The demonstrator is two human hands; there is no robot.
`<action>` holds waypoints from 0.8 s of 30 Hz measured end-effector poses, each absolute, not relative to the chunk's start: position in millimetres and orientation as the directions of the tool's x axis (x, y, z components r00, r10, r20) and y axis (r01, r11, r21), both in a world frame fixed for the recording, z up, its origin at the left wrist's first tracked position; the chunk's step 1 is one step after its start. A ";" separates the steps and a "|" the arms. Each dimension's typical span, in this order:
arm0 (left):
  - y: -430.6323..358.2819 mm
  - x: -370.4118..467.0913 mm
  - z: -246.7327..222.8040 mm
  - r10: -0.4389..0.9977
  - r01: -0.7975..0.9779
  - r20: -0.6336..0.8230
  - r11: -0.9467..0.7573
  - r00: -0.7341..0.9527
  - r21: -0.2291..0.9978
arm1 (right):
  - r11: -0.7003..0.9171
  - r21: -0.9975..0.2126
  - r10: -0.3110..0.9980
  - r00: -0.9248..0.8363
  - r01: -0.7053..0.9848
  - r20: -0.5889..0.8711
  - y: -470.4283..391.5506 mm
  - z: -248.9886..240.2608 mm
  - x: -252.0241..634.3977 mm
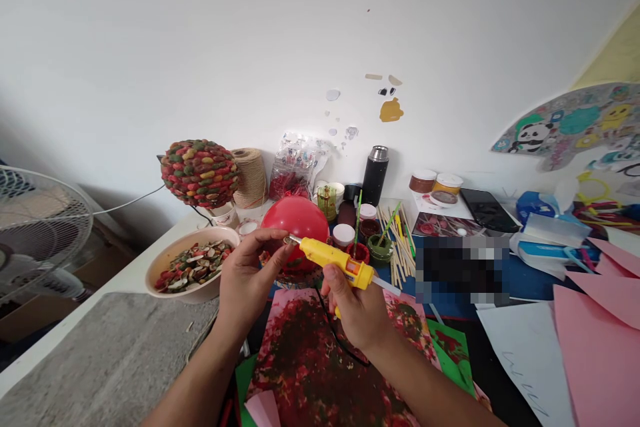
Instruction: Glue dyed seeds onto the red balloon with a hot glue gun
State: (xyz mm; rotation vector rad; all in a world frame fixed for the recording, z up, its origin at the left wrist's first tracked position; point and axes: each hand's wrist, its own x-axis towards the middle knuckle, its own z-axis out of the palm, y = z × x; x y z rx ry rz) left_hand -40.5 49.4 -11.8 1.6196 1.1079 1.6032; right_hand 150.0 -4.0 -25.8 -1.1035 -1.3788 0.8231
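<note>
My right hand (357, 310) is wrapped round the handle of a yellow glue gun (327, 257), which points left with a clear glue stick out of its back. My left hand (253, 273) pinches a small shell-like piece (289, 240) at the gun's nozzle tip. Just behind the hands sits a red balloon (297, 217), with small pieces around its lower part. To the left, a beige bowl (155, 283) holds many red, green and yellow painted pieces. Under my hands lies a paint-stained pink sheet (320, 380).
A ball covered in coloured pieces (200, 173), a twine spool (250, 177) and a black flask (375, 177) stand along the wall. Paint jars (380, 250) and wooden sticks (397, 247) lie behind the gun. Pink paper (595, 347) is at right, a fan (40, 220) at left.
</note>
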 end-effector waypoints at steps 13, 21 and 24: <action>48.9 -41.4 -11.4 0.876 0.158 0.474 -0.457 -0.090 0.875 | 0.304 -0.930 0.942 0.083 0.207 0.326 -3.0 -27.1 151.1; 48.9 -41.3 -12.3 0.861 0.152 0.492 -0.474 -0.126 0.867 | 0.303 -0.930 0.941 0.086 0.208 0.326 -3.0 -26.2 151.5; 49.3 -41.6 -13.1 0.853 0.149 0.503 -0.484 -0.137 0.862 | 0.303 -0.928 0.941 0.087 0.217 0.328 -2.8 -25.1 151.6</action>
